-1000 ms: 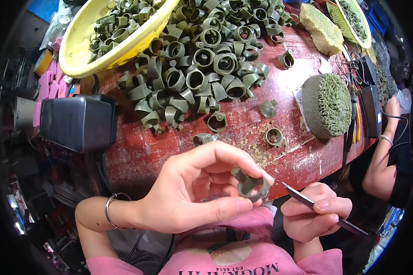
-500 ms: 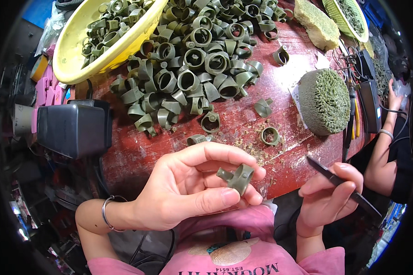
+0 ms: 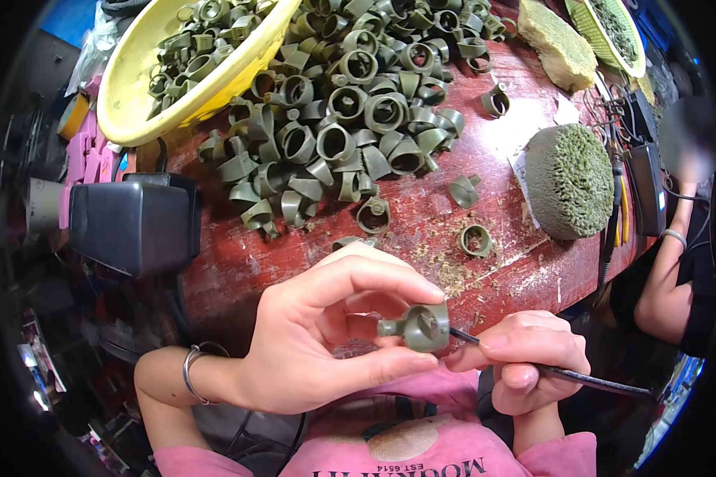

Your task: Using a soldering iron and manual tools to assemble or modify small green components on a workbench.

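Observation:
My left hand (image 3: 314, 338) pinches a dark green ring (image 3: 416, 327) between thumb and fingers, a short stub sticking out of the ring's left side. In my right hand (image 3: 537, 354) is a slim dark hand tool (image 3: 597, 380), gripped like a pen. The tool's thin end meets the right side of the ring; whether it goes into the opening I cannot tell. Just beyond my hands, a loose green ring (image 3: 476, 241) lies on the red tabletop (image 3: 254, 270) among crumbly shavings. A large heap of similar rings (image 3: 346, 103) covers the far middle.
A yellow basket (image 3: 127, 119) of rings stands far left, above a black box (image 3: 131, 226). At right are a rough green cylindrical block (image 3: 569, 183), a yellowish sponge-like slab (image 3: 561, 48), cables and a pale green basket (image 3: 612, 40). Another person's arm (image 3: 668, 278) shows at far right.
My right hand has moved left, bringing the tool's end to the ring. My left hand has turned the ring so its opening faces up more. The view has shifted slightly.

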`<act>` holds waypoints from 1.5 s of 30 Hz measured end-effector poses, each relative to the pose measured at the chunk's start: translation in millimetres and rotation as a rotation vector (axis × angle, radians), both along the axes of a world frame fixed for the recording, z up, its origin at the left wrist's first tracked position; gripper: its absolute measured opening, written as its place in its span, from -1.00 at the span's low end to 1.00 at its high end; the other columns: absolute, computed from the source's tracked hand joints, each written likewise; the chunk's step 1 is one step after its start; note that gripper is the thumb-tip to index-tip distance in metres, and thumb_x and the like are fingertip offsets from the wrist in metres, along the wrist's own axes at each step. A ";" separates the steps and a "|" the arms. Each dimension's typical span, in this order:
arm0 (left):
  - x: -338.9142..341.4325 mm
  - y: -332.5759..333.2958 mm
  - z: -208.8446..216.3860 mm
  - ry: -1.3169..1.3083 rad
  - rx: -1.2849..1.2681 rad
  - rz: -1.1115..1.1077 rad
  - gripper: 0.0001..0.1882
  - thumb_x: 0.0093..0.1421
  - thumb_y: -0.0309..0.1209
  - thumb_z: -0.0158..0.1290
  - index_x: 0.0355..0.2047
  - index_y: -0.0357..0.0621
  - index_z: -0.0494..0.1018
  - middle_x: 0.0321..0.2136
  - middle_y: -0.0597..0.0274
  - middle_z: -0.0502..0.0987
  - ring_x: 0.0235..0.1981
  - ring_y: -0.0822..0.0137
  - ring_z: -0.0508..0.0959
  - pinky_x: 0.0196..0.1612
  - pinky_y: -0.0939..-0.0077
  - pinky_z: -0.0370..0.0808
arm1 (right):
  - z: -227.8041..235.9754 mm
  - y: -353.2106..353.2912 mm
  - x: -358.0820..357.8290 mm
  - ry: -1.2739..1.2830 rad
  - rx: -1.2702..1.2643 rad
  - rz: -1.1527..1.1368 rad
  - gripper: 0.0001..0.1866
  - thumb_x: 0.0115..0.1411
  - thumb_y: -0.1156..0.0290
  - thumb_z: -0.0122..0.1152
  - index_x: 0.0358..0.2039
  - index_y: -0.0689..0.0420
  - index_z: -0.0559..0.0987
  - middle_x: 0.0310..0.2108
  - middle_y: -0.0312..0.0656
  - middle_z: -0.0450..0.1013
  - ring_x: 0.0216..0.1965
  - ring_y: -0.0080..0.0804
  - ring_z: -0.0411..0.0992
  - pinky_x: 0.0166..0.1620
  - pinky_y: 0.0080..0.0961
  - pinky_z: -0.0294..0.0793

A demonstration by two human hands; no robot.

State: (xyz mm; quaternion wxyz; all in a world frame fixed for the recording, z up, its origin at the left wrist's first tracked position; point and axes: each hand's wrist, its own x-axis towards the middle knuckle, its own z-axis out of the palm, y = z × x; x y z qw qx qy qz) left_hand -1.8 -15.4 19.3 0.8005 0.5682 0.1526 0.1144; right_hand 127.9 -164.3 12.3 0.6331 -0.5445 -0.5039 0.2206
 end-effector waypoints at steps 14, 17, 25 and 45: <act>-5.6 1.3 0.3 0.030 -0.060 0.020 -0.58 -0.20 -0.74 0.15 -0.26 -0.39 0.34 -0.27 0.07 0.29 -0.26 0.39 0.39 -0.23 0.59 0.46 | -3.3 4.4 -7.9 -0.023 -0.007 -0.023 -0.73 0.07 0.33 0.11 -0.34 0.31 0.45 -0.58 -0.11 0.47 -0.58 -0.34 0.47 -0.57 -0.59 0.44; -1.2 -0.2 1.6 0.060 -0.131 0.035 -0.60 -0.19 -0.76 0.13 -0.27 -0.40 0.33 -0.27 0.08 0.29 -0.28 0.40 0.40 -0.32 0.61 0.50 | -1.8 2.0 -5.4 -0.148 -0.016 -0.022 -0.73 0.06 0.35 0.12 -0.32 0.31 0.44 -0.58 -0.12 0.47 -0.58 -0.35 0.46 -0.60 -0.59 0.41; 6.2 -2.0 6.5 0.073 -0.256 0.071 -0.60 -0.18 -0.80 0.07 -0.27 -0.37 0.30 -0.28 0.10 0.28 -0.37 0.38 0.44 -0.49 0.62 0.55 | 7.6 -11.2 20.0 -0.443 0.025 -0.601 -0.74 0.20 0.38 -0.24 -0.29 0.31 0.36 -0.73 -0.10 0.39 -0.75 -0.48 0.33 -0.68 -0.63 0.27; 11.3 -6.0 -2.4 0.214 -0.177 0.164 -0.67 -0.10 -0.73 0.04 -0.25 -0.38 0.31 -0.38 0.14 0.36 -0.45 0.32 0.49 -0.45 0.56 0.50 | -4.5 -42.9 147.1 0.271 -0.017 -0.863 -0.73 -0.07 0.55 0.21 -0.31 0.37 0.46 -0.54 -0.24 0.39 -0.50 -0.60 0.33 -0.37 -0.75 0.30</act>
